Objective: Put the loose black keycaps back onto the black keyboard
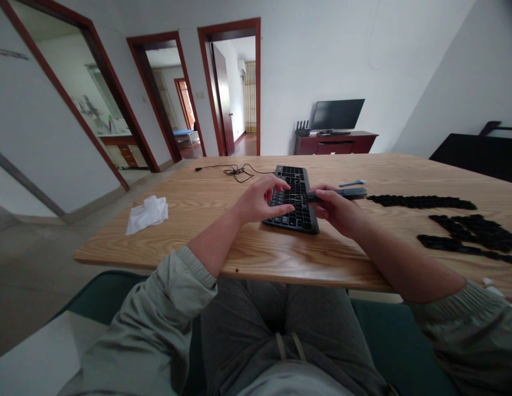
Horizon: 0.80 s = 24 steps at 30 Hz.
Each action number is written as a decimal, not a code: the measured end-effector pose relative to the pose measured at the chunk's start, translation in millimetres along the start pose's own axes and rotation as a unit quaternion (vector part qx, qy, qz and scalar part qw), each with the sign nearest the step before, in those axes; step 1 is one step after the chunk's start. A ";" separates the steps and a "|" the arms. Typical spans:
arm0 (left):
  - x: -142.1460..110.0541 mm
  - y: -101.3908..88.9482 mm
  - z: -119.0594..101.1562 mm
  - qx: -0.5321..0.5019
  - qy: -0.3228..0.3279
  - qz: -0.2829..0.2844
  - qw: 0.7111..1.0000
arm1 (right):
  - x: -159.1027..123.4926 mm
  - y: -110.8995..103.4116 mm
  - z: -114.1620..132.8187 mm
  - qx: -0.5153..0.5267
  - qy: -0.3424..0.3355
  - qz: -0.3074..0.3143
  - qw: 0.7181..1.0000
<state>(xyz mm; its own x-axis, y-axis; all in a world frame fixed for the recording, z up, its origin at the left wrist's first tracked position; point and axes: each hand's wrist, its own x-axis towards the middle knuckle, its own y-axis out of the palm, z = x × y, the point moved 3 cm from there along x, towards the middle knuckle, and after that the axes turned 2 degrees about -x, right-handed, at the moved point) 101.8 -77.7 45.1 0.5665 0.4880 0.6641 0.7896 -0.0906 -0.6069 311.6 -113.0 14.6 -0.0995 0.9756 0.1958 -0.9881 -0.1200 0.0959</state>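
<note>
A black computer keyboard lies on the wooden table, with several keys still on it. My left hand curves over its middle, with the fingers apart and the fingertips at the keys. My right hand grips a long dark handled tool at the keyboard's right edge. A thin wire seems to run from the tool's tip across the keys. Several rows of loose black keycaps lie to the right of my right hand.
A small blue tool lies beyond my right hand. A tangled black cable sits at the table's far side, and a crumpled white tissue lies at the left. The wooden table has its near edge against my lap.
</note>
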 end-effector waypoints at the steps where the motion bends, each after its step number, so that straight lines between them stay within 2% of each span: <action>1: 0.1 -0.2 -0.6 0.000 0.004 -0.004 1.000 | 0.4 -0.4 -0.1 -0.001 -0.004 -0.003 1.000; 12: 0.7 4.8 5.1 0.012 0.035 0.001 0.999 | 2.7 -3.2 -2.6 0.005 -0.026 -0.012 1.000; 19: 0.3 5.1 -1.5 0.000 0.053 0.021 0.998 | 3.5 -4.6 -2.9 -0.011 -0.035 -0.027 0.999; 24: 1.1 4.8 0.9 -0.004 0.053 0.016 0.998 | 2.5 -4.1 -3.9 0.008 -0.017 -0.023 1.000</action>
<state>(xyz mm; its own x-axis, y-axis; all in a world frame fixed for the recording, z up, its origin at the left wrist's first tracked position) 106.0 -76.8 42.6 0.6128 0.3907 0.6869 0.7724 -0.1127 -0.6250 314.9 -109.4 10.8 -0.0501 0.9734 0.2236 -0.9896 -0.0786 0.1204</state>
